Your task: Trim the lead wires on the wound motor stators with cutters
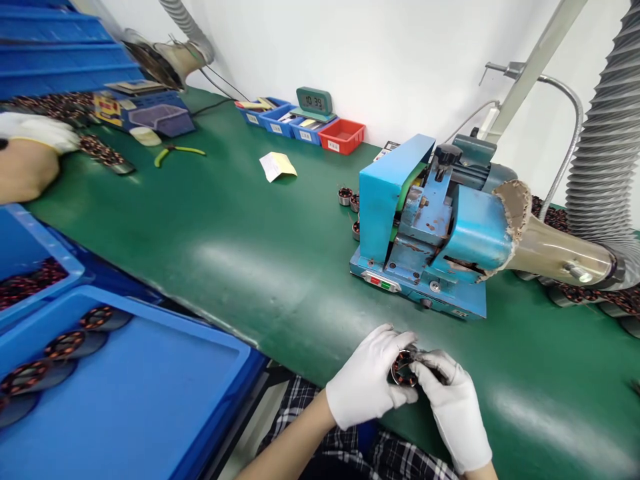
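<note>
A small motor stator (403,369), a metal ring with copper windings, is held over the near edge of the green table. My left hand (367,377), in a white glove, grips the ring from its left side. My right hand (453,403), gloved too with darkened fingertips, pinches at the ring's right edge; whether it holds a wire there is hidden by the fingers. Just beyond both hands stands a blue bench machine (420,233) with red and green buttons. Several more stators (345,195) sit to the left of the machine.
A blue tray (193,327) with several stators lies at lower left. At far left is a co-worker's gloved hand (50,133) beside stacked stators. Green-handled pliers (175,152), folded paper (278,166), a red bin (343,136) and a clock (314,101) stand farther back. A duct (600,140) rises at right.
</note>
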The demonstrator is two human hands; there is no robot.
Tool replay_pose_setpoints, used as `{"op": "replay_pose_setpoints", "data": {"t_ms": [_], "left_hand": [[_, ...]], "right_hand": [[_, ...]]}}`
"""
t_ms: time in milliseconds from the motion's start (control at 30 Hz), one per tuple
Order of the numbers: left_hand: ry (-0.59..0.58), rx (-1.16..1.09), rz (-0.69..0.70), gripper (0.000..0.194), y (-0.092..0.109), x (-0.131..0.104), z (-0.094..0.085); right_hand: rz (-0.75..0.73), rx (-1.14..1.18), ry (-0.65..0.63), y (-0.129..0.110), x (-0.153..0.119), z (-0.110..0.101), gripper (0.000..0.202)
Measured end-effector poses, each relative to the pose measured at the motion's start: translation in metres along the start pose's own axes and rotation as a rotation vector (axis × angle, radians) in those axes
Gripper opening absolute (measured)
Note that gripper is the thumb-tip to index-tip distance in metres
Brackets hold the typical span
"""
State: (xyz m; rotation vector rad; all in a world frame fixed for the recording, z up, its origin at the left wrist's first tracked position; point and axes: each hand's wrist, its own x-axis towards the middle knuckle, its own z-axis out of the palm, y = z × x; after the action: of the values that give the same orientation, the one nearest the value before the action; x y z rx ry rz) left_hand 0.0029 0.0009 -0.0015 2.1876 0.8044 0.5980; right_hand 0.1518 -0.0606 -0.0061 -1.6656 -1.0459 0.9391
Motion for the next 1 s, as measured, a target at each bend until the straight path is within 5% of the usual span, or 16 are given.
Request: {"op": "replay_pose_setpoints", "data": {"t_ms": [167,567,767,867,1000], "left_hand": [[-0.004,-0.005,0.005,0.041,0.004,0.005,0.000],[0.021,-0.065,0.031,0.034,0.007,0.006,-0.005],[0.009,-0.049,0.040,0.040,0.002,0.007,-0.003],[0.000,-0.028,0.043,0.040,-0.002,0.007,0.000],[-0.046,-0.021,0.035,0.034,-0.005,0.006,0.002]], "right_hand": [[0.069,-0.049,0.095,0.005,-0.013,-0.007,0.019],[-0.024,-0.417,0.121,0.002,-0.018,-0.010,0.022],[0.032,-0.370,0.371,0.009,-0.011,-0.031,0.025],[-0.167,-0.403,0.250,0.002,-0.013,-0.029,0.023],[-0.564,-0.741,0.088,-0.005,-0.024,-0.011,0.009]]}}
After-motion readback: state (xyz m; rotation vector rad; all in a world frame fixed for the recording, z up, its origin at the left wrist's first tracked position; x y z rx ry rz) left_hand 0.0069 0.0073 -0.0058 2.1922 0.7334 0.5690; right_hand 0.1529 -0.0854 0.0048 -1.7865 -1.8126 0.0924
